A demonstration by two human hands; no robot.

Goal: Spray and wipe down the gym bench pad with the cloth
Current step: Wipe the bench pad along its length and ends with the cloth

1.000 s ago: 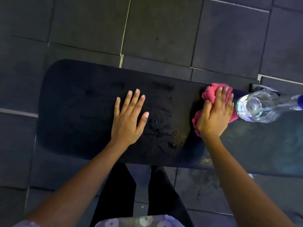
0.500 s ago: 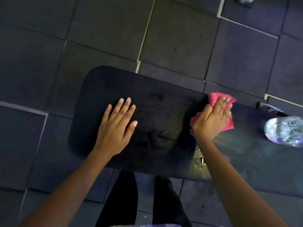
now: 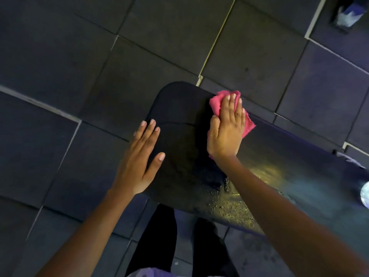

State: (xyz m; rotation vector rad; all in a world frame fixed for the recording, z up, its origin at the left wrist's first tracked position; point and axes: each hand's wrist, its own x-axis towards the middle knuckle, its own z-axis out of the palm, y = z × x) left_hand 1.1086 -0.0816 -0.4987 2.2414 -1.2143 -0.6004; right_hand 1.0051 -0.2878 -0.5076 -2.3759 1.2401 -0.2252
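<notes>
The black gym bench pad (image 3: 289, 176) runs from the middle of the view to the right edge, its rounded end at the upper middle. Wet droplets speckle its near edge. My right hand (image 3: 226, 128) lies flat with straight fingers on the pink cloth (image 3: 248, 124), pressing it onto the pad near the far edge of the rounded end. My left hand (image 3: 139, 158) rests flat and open on the pad's left end, fingers straight. The clear spray bottle (image 3: 365, 194) shows only as a sliver at the right edge, on the pad.
Dark rubber floor tiles (image 3: 79, 56) with pale seams surround the bench. My legs in black trousers (image 3: 159, 240) stand against the near side. A dark object with a white part (image 3: 347, 15) sits on the floor at the top right.
My right hand slid the pink cloth left along the pad toward its rounded end. The left hand shifted to the pad's left end. The view swung left, so the bottle sits nearly out of frame.
</notes>
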